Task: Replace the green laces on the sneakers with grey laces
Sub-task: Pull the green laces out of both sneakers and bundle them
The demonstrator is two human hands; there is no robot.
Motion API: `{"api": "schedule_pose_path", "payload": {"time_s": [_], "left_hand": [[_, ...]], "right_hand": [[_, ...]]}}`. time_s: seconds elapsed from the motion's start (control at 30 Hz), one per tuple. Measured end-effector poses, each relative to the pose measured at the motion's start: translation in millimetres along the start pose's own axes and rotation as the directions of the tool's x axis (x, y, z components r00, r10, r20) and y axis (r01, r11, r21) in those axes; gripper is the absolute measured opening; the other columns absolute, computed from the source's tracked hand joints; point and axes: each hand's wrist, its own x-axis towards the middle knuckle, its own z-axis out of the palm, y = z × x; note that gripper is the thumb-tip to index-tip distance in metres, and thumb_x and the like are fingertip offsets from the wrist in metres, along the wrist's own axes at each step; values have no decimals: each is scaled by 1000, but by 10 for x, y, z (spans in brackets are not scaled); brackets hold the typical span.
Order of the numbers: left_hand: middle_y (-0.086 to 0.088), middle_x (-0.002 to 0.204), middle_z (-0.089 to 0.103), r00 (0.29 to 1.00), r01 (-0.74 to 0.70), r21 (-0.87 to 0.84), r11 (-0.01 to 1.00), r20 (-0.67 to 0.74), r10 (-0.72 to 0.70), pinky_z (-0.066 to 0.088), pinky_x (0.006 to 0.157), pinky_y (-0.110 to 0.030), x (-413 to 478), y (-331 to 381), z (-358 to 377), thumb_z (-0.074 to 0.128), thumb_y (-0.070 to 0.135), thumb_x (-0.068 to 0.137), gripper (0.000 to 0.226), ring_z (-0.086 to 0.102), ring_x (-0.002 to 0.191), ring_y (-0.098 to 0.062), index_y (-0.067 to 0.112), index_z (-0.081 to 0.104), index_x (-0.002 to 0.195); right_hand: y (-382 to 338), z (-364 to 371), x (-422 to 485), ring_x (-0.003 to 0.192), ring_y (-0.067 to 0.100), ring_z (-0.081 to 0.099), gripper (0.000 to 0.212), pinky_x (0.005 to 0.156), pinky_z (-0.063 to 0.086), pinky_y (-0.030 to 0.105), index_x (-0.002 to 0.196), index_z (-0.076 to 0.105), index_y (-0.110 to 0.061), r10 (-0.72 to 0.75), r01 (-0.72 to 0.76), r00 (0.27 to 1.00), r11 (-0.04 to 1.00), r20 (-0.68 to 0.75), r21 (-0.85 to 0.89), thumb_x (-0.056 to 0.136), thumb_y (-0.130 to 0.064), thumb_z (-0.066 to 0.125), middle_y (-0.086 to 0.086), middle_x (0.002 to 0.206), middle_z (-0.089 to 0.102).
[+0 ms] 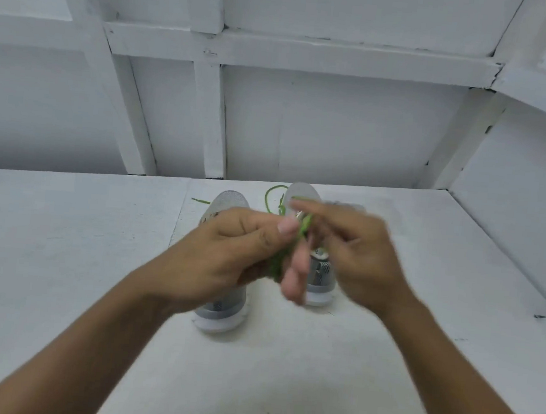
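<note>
**Fingers Bunching Green Lace Above the Sneakers**

Fingers [286, 225] of the left hand [228, 252] are curled, with the thumb pinching a bunched green lace [279, 262]. The right hand [357, 250] meets the same bunch, but motion blur hides whether it grips. A lace loop [267, 196] hangs over the right sneaker [319, 285]. A loose green end [201, 201] lies just beside the left sneaker [219, 317]. Both sneakers stand side by side near the far edge of the surface [63, 254], toes toward that edge. No grey laces are in view.

Risk: if the lace is threaded or tangled, a hard pull may drag or tip the right sneaker, or knot the bunch.
</note>
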Motion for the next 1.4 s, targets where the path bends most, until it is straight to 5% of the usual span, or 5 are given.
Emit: {"api": "schedule_pose_path", "payload": {"time_s": [0.5,0.67,0.97,1.13,1.4], "left_hand": [[-13,65,61,998,-11,-160,987,-70,0,52,70,-38,207,-25,65,40,34,95,42,64,69,-26,12,69,74],[7,82,74,935,154,779,607,-313,165,55,82,-38,167,-31,-331,38,43,101,42,70,82,-17,20,71,88],[-10,68,68,991,-24,-285,958,-134,-15,56,74,-33,244,-21,-6,42,38,92,42,68,78,-30,7,70,81],[5,87,75,949,164,740,653,-300,102,54,87,-33,180,-104,-305,36,47,100,47,69,88,-7,16,71,95],[-9,65,64,997,70,-221,973,46,-62,52,70,-28,167,-19,-53,38,36,95,45,64,70,-25,7,69,79]], "right_hand": [[117,332,-365,64,6,59,20,66,49,33,93,64,-28,262,-257,949,965,176,-48,101,-19,49,3,73,66],[45,168,-441,58,7,53,16,56,45,22,98,67,-24,166,-160,963,986,213,-45,96,-25,51,-7,66,58],[123,398,-340,60,7,52,25,62,43,24,91,64,-50,279,-284,943,959,183,0,100,-37,44,-7,64,57],[-75,146,-353,64,9,55,22,63,46,26,98,63,-17,204,-149,907,974,369,-172,101,-32,47,-6,67,58],[135,161,-149,67,12,56,21,69,50,32,91,66,-32,184,-183,980,983,77,-19,100,-33,47,-3,72,61]]}}
